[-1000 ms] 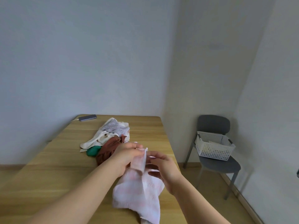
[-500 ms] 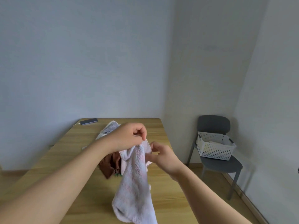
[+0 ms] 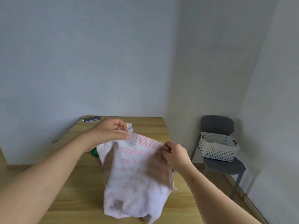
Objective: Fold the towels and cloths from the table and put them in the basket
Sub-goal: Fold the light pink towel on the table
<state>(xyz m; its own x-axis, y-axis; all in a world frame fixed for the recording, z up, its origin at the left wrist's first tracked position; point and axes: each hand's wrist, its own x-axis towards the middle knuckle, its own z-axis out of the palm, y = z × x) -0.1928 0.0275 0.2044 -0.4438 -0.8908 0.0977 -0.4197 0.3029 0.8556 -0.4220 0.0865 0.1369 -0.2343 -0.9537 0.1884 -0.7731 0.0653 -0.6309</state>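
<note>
Left hand (image 3: 110, 132) and right hand (image 3: 175, 153) each pinch the top edge of a pink-striped towel (image 3: 135, 178), stretched between them above the wooden table (image 3: 152, 126). Green cloth (image 3: 94, 151) peeks out behind. White basket (image 3: 217, 147) sits on grey chair (image 3: 218, 125), well apart.

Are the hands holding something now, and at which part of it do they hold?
The pink-striped towel is held by its top edge: the left hand pinches one end, the right hand the other.
</note>
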